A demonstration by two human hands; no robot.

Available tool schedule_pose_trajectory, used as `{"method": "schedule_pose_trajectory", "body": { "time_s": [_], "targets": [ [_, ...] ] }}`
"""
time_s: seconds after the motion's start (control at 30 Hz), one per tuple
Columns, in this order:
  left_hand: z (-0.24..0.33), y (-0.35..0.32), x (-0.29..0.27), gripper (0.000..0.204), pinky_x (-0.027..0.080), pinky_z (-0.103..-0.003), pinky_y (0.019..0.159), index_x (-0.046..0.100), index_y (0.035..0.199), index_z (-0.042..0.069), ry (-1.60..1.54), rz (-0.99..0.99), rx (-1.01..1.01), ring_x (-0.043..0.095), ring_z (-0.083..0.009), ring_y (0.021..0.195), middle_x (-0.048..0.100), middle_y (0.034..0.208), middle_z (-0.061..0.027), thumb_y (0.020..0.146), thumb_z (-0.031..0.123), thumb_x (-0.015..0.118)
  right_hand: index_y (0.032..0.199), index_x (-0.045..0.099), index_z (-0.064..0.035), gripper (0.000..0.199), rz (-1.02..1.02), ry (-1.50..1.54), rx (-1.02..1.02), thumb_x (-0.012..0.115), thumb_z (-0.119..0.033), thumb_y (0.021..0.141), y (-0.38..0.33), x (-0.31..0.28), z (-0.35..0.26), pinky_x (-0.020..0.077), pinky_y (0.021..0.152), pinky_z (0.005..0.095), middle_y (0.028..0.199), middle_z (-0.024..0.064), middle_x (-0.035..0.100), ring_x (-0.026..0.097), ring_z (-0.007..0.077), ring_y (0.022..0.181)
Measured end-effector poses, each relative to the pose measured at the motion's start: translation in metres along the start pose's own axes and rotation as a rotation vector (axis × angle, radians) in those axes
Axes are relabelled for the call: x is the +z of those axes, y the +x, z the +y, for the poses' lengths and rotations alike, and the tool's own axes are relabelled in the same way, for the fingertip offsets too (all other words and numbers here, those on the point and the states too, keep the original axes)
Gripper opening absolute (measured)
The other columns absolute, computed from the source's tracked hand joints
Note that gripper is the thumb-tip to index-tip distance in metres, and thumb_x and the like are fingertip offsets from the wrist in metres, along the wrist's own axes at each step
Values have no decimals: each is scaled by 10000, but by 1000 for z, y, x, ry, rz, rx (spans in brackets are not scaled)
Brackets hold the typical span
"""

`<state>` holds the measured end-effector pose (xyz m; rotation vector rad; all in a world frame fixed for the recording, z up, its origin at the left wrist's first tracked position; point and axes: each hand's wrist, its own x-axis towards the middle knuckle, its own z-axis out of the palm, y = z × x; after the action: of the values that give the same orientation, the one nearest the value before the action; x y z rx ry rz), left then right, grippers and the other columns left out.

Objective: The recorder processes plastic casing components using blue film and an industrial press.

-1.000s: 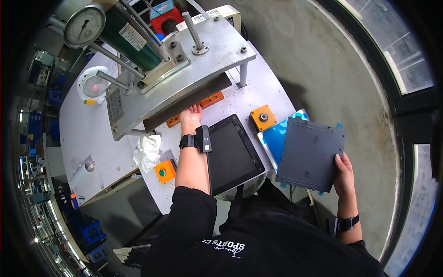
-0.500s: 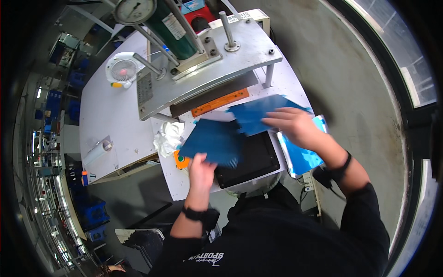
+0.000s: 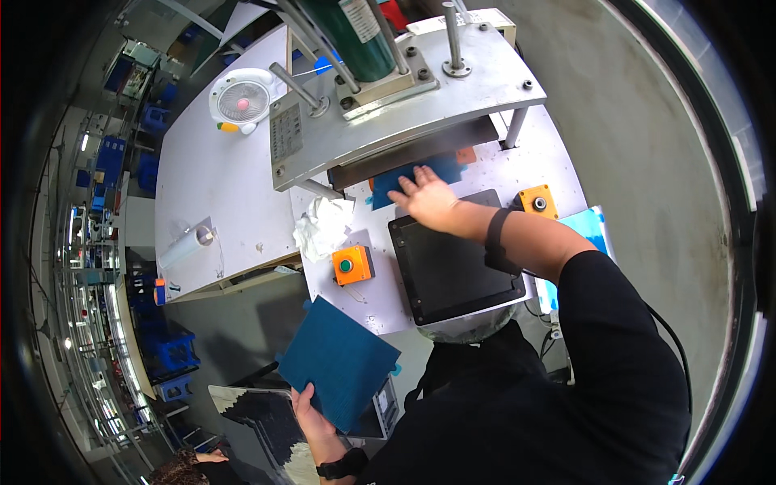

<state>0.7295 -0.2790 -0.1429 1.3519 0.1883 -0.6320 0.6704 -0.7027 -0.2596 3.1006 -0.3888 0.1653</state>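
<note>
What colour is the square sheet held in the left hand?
Dark teal blue, plain: the sheet in the left hand, head view.

factory floor: press machine, parts bins.

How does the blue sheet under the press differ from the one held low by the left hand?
The sheet under the press lies flat, half hidden beneath the metal plate, with the right hand pressing on it. The held sheet is in full view, off the table, gripped at one edge by the left hand. Both are dark blue.
</note>
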Motion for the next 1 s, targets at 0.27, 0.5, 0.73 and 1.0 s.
{"method": "schedule_pose_trajectory", "body": {
  "time_s": [0.27, 0.5, 0.73, 1.0],
  "targets": [
    [-11, 2, 5, 502, 482, -372, 890, 485, 1282, -30, 138, 95, -37, 587, -289, 1033, 581, 1170, -159, 825, 160, 573, 1343, 514, -244, 572, -166, 277, 60, 415, 32, 852, 23, 34, 69, 291, 1089, 426, 1371, 100, 483, 410, 300, 1293],
    [-14, 2, 2, 476, 458, -356, 920, 498, 1281, -46, 151, 179, -40, 576, -272, 1055, 580, 1193, -159, 835, 101, 574, 1392, 449, -269, 575, -271, 231, 47, 405, 4, 888, 33, 29, 76, 275, 1093, 437, 1392, 96, 464, 383, 301, 1319],
    [-10, 14, 5, 440, 459, -350, 903, 512, 1264, -19, 158, 80, 55, 584, -254, 1030, 585, 1170, -131, 860, 153, 546, 1453, 324, -178, 576, -508, 105, 149, 502, -288, 917, 14, 11, 49, 221, 1107, 516, 1475, 125, 341, 297, 324, 1369],
    [-5, 1, -20, 460, 457, -362, 912, 486, 1285, 4, 79, 272, 94, 573, -265, 1050, 568, 1184, -128, 872, 195, 548, 1457, 295, -133, 691, -81, 162, 480, 440, -541, 918, -160, -33, 79, 148, 1122, 535, 1506, 153, 269, 192, 355, 1408]
  ]
}}
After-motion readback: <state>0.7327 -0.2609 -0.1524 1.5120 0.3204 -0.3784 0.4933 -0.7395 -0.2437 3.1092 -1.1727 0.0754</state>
